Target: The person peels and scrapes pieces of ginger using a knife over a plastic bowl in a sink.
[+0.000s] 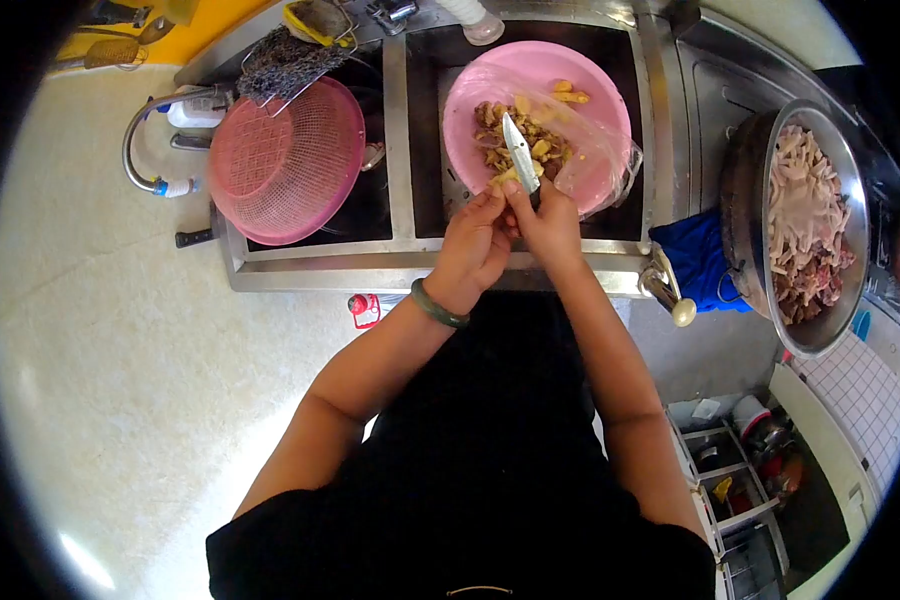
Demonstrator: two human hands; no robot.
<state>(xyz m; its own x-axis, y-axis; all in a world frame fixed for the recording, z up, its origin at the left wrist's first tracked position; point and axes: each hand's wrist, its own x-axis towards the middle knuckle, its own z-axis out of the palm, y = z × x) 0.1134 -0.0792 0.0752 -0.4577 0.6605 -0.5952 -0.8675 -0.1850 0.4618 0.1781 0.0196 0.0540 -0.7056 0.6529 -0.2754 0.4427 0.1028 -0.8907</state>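
Observation:
My left hand (473, 242) pinches a small pale-yellow piece of ginger (504, 178) above the near edge of the pink basin (602, 95). In my right hand (553, 230) is a small knife (519, 150), its dark handle partly hidden by the fingers and its blade pointing away from me. The right thumb lies against the piece beside the blade. Below the hands, the basin holds a clear plastic bag (592, 165) with several brown and yellow ginger pieces (495, 120) in it. A few peeled yellow pieces (567, 92) lie apart at the basin's far side.
A pink strainer basket (270, 160) sits over the left sink, with a wire rack (300, 70) behind it. To the right stands a large metal bowl (858, 290) of pale meat pieces. A blue cloth (698, 255) hangs beside it. An open drawer (740, 480) is at lower right.

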